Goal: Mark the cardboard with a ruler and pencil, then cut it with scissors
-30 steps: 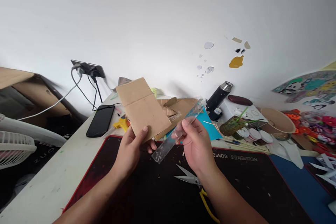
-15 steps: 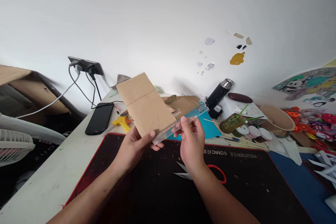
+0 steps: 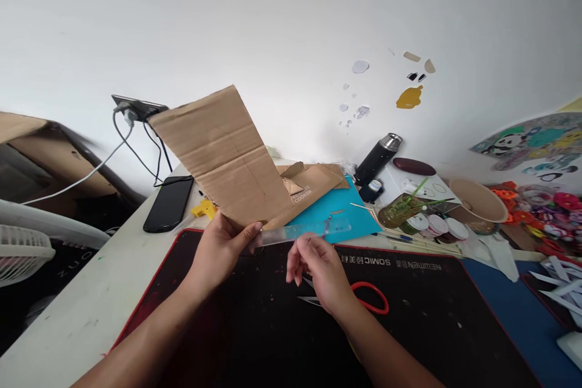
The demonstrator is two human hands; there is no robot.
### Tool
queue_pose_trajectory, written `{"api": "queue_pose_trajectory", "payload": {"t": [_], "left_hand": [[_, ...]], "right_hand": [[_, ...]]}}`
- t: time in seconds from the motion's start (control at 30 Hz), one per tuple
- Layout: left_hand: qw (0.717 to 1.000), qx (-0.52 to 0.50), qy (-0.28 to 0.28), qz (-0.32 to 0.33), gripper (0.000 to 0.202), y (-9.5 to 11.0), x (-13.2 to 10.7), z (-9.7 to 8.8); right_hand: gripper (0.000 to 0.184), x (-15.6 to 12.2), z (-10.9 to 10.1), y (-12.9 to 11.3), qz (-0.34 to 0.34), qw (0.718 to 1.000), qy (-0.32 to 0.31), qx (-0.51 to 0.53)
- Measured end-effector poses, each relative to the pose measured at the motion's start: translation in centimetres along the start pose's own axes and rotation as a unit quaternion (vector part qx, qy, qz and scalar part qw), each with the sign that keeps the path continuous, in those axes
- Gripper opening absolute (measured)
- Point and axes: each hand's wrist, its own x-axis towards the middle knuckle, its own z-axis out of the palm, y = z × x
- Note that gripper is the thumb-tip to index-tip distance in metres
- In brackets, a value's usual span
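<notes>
My left hand (image 3: 222,245) grips a piece of brown cardboard (image 3: 227,157) and a clear plastic ruler (image 3: 304,231) together at their near edge, thumb on top. The cardboard is tilted up, with a crease across it and faint pencil-like lines. To the right the ruler sticks out past the cardboard. Just below the ruler is my right hand (image 3: 318,267), its fingers loosely curled and slightly apart, with no object visible in them. Under that wrist lie scissors with red handles (image 3: 375,298), partly hidden.
A black desk mat (image 3: 254,327) covers the table front. Behind it lie blue sheet (image 3: 359,212), cardboard scraps (image 3: 313,185) and a yellow glue gun (image 3: 204,209). A phone (image 3: 168,203) is at left; a black flask (image 3: 379,157) and paint jars (image 3: 436,226) are at right.
My right hand has let go of the ruler and moved down. The cardboard has tilted up and leftward, nearer to me, and the ruler has turned closer to level.
</notes>
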Motion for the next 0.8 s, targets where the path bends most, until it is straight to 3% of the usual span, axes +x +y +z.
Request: {"api": "queue_pose_trajectory", "payload": {"t": [0.07,0.1,0.17,0.27,0.43,0.5,0.57,0.7,0.8], "left_hand": [[0.999,0.039,0.013,0.007,0.048,-0.1,0.1,-0.3],[0.998,0.054,0.02,0.01,0.047,-0.2,0.2,-0.4],[0.997,0.069,0.021,0.013,0.046,-0.3,0.3,-0.4],[0.998,0.056,-0.016,0.008,0.043,-0.3,0.2,-0.2],[0.997,0.038,-0.073,0.012,0.036,-0.5,-0.3,0.2],[0.997,0.012,-0.076,0.003,0.033,-0.5,-0.4,0.1],[0.996,-0.001,-0.086,-0.001,0.033,-0.3,-0.5,0.0],[0.995,-0.006,-0.104,-0.008,0.035,0.1,-0.4,0.0],[0.997,-0.047,-0.057,-0.029,0.04,0.0,-0.3,0.1]], "right_hand": [[0.05,-1.3,-0.1,-0.8,0.012,0.996,-0.07,-0.049],[0.045,-1.9,-0.1,-1.3,-0.001,0.994,-0.07,-0.079],[0.036,-3.0,0.0,-2.9,-0.08,0.982,-0.052,-0.161],[0.029,-3.4,0.0,-5.7,-0.221,0.937,-0.001,-0.272],[0.013,-0.8,-1.8,-7.9,-0.312,0.858,0.065,-0.403],[0.013,0.0,-2.9,-7.2,-0.291,0.837,0.06,-0.46],[0.017,0.3,-3.7,-6.1,-0.24,0.834,0.039,-0.495],[0.016,-0.6,-3.8,-3.8,-0.097,0.865,-0.027,-0.492],[0.028,-1.3,-3.3,-2.9,-0.064,0.887,-0.029,-0.456]]}}
